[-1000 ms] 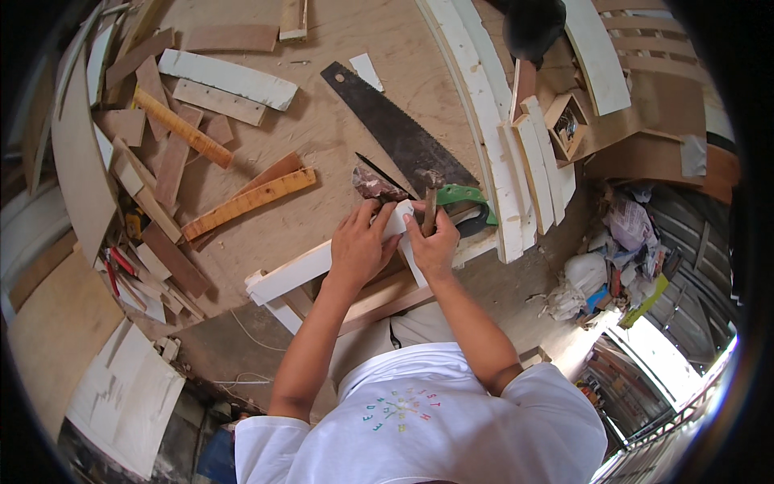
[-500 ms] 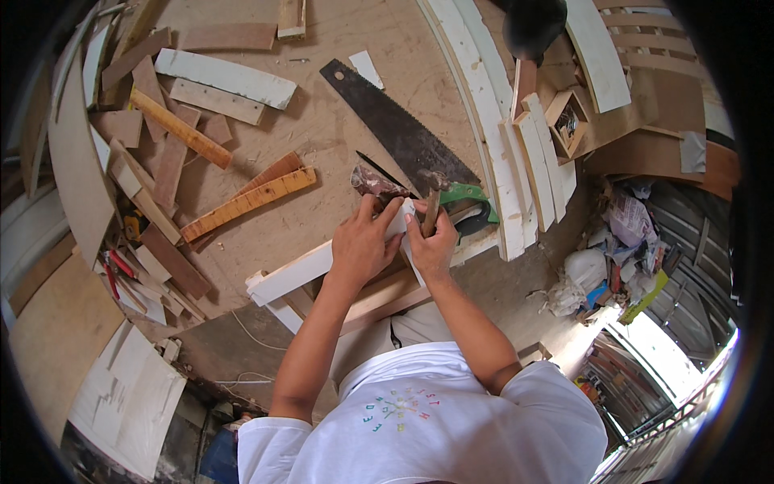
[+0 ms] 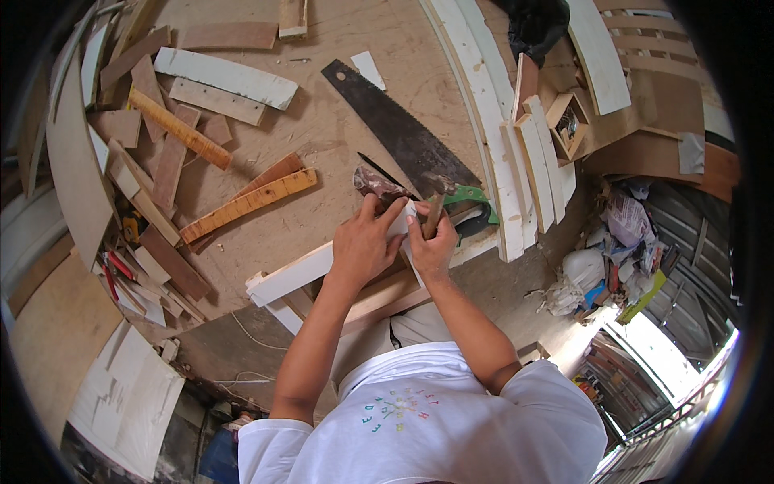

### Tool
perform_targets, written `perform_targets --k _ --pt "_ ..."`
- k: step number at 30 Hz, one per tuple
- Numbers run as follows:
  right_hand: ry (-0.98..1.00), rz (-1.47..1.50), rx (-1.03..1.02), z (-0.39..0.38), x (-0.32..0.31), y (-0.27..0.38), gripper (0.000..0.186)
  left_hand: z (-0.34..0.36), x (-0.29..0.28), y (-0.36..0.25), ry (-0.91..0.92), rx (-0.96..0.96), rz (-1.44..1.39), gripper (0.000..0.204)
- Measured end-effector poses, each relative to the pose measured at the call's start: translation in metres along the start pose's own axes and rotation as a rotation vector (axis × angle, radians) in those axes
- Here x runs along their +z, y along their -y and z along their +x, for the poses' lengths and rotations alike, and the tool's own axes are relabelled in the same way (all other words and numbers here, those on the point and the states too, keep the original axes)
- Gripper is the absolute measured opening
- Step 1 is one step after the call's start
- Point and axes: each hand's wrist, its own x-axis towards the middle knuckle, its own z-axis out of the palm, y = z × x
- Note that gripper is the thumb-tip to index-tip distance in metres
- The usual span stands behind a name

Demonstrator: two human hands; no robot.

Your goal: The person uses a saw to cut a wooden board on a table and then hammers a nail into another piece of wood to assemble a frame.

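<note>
Batten [image 3: 294,273], white, lies at frame centre; left hand [image 3: 363,246] presses flat on it, right hand [image 3: 431,242] grips a hammer [image 3: 435,202]. Best keep fingertips clear and strike squarely.

A plywood workbench [image 3: 339,137] carried a black handsaw [image 3: 403,133]; left of the saw lay a yellow wooden ruler [image 3: 246,206], wood offcuts [image 3: 157,145] and a white painted board [image 3: 226,78].
</note>
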Motion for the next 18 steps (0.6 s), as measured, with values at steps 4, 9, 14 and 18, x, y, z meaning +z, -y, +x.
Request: perform_targets --k 4,9,14,18 --pt "-0.001 0.018 0.023 -0.0007 0.0002 -0.0011 0.022 0.0021 -0.0029 -0.0016 0.034 -0.010 0.009 0.075" --pt "-0.009 0.007 -0.021 0.0003 -0.0001 0.0006 0.021 0.0040 -0.0016 -0.0019 0.042 -0.011 0.017 0.074" --pt "-0.008 0.023 -0.041 0.0004 0.0006 -0.0033 0.021 0.0036 -0.0032 -0.0010 0.053 -0.021 0.000 0.074" --pt "0.006 0.028 -0.050 0.0005 -0.0001 -0.0063 0.022 0.0030 -0.0035 -0.0026 0.042 -0.016 -0.009 0.069"
